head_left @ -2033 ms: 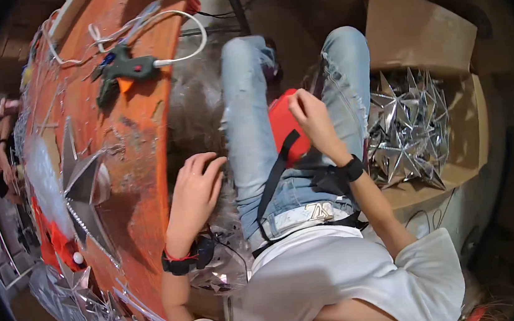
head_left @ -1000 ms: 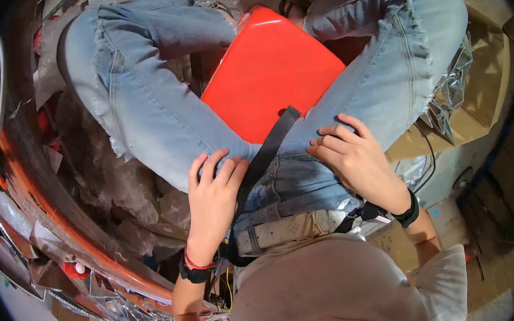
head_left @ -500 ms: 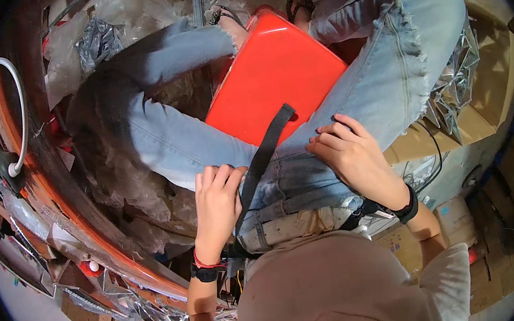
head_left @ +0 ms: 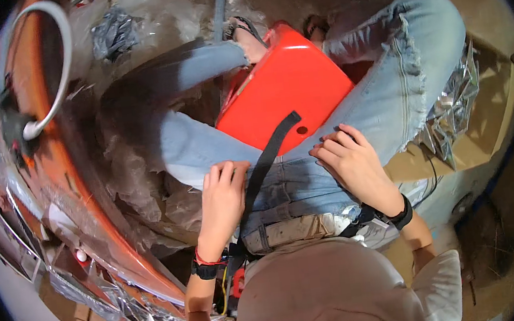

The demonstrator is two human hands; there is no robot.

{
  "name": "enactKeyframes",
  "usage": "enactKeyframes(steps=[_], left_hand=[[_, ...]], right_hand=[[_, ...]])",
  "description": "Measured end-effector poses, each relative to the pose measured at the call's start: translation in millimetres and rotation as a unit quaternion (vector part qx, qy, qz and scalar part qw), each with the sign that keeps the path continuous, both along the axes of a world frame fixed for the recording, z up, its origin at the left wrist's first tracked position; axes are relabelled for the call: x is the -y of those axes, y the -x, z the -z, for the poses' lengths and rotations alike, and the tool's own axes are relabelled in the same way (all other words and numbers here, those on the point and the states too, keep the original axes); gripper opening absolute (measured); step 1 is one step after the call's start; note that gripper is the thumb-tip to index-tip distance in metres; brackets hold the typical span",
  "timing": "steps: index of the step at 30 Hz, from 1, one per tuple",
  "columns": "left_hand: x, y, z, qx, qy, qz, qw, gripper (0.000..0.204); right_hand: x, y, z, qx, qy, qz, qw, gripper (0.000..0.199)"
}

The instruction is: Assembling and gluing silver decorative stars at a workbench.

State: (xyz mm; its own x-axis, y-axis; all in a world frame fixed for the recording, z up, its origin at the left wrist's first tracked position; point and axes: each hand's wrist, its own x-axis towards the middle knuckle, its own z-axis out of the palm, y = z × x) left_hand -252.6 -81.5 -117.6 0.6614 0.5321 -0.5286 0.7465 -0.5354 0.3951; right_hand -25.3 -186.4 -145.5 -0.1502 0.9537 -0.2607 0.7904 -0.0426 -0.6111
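Observation:
A glossy red box-shaped plastic thing [head_left: 287,88] lies between my bent legs, a small dark round hole near its close edge. Across that edge runs a loose black strap [head_left: 269,153], which comes up from my waist. My left hand [head_left: 223,195] rests on my left thigh beside the strap, its fingers bent and nothing visible in them. On my right thigh lies my right hand [head_left: 352,162], fingers loosely spread and holding nothing. Jeans [head_left: 381,91] cover both legs, and a dark band sits on each wrist.
An orange curved edge [head_left: 86,203] with a thick white cable loop [head_left: 65,61] runs along my left. Crumpled clear plastic [head_left: 136,173] covers the floor there. At right stands an open cardboard box [head_left: 496,110] beside crumpled silver foil [head_left: 452,108].
The whole view has shifted a little, so the red thing, the legs and the cable loop appear farther right. Both hands stay on the thighs, almost unmoved.

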Motion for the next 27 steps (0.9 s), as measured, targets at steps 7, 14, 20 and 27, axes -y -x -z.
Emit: enactKeyframes(steps=[7,14,20,27], left_hand=[[14,21,-23,0.122,-0.043,-0.036,0.991,0.027],[16,42,-116,0.28,-0.12,-0.201,0.931,0.03],[41,97,-155,0.295,-0.432,-0.429,0.736,0.023],[32,146,-108,0.291,-0.537,-0.592,0.525,0.016]], right_hand=[[-18,-11,-27,-0.149,0.021,0.066,0.986,0.009],[-76,-16,-72,-0.059,-0.156,0.171,0.971,0.011],[-118,18,-117,-0.061,-0.274,0.014,0.96,0.02],[-176,92,-196,-0.194,-0.307,-0.081,0.928,0.006]])
